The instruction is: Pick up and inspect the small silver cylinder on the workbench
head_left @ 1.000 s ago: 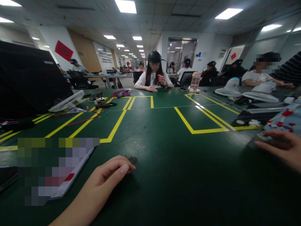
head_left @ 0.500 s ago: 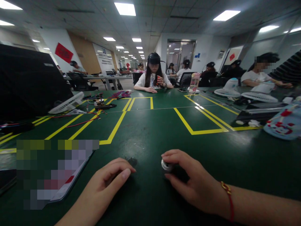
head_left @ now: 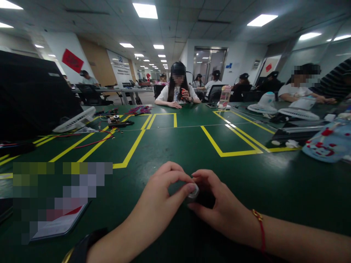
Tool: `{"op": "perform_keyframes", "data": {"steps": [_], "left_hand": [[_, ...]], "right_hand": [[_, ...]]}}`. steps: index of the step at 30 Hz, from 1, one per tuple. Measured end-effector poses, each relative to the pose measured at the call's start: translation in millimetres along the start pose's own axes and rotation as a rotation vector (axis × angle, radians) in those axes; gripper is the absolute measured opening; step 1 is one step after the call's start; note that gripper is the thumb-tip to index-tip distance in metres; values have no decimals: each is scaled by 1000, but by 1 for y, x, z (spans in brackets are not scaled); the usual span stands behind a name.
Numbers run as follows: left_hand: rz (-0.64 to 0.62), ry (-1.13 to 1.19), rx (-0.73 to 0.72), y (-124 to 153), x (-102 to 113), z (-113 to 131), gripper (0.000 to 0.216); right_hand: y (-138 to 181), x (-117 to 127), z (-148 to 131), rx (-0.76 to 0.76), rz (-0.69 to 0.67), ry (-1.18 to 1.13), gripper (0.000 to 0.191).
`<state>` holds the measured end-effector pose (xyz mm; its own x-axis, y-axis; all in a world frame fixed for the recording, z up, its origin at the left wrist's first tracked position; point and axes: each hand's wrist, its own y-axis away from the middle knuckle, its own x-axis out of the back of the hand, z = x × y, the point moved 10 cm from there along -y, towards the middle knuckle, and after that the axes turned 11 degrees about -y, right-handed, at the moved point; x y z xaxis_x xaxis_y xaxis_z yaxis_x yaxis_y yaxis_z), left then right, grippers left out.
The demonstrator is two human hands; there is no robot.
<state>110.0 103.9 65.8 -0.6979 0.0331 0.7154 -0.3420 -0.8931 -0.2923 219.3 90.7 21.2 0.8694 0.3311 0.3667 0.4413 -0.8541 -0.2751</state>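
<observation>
A small round object (head_left: 193,193) with a silvery metal rim stands near the front of the green table; its exact kind I cannot make out. My left hand (head_left: 167,191) reaches in from the left, with thumb and forefinger closed at the object's upper rim. My right hand (head_left: 219,201) is curled around the object from the right, thumb in front and fingertips behind. The fingers of both hands hide part of it. A red cord bracelet (head_left: 260,223) with a gold bead is on my right wrist.
Yellow tape (head_left: 238,152) marks areas on the table. A partly blurred flat sheet or device (head_left: 59,223) lies at left. Wires (head_left: 109,133) and a black monitor (head_left: 33,95) are beyond it. A blue patterned bag (head_left: 326,144) stands right. A person (head_left: 178,87) sits opposite.
My left hand has moved right, from the bare table to the small round object, and closed on its upper rim. My right hand has stayed around it. The view has shifted slightly.
</observation>
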Motion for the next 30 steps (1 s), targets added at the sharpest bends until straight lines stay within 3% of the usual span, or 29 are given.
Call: {"op": "perform_keyframes", "data": {"steps": [4,11,15,17,19,22,26,28,30], "left_hand": [[28,-19,68,6,5,-21,7],[-140,-172,23,8,-36,-32,5],[-140,-157,33,7,-31,-31,20],[-110,-129,72,12,-16,-37,27],[-74,-95,152,22,4,-50,24],[-42,-51,322,46,27,-82,26],[-28,36,435,70,35,-111,28],[-47,43,417,70,32,-111,27],[-58,27,391,67,30,-107,27]], "right_hand": [[3,9,-3,-18,6,127,41],[6,16,-2,-31,53,194,34],[5,30,2,-59,140,185,34],[8,56,8,-75,240,205,35],[18,97,18,-100,361,272,40],[52,181,42,-197,565,523,52],[112,289,74,-382,768,750,59],[130,318,86,-460,782,810,61],[132,322,81,-446,778,951,69]]}}
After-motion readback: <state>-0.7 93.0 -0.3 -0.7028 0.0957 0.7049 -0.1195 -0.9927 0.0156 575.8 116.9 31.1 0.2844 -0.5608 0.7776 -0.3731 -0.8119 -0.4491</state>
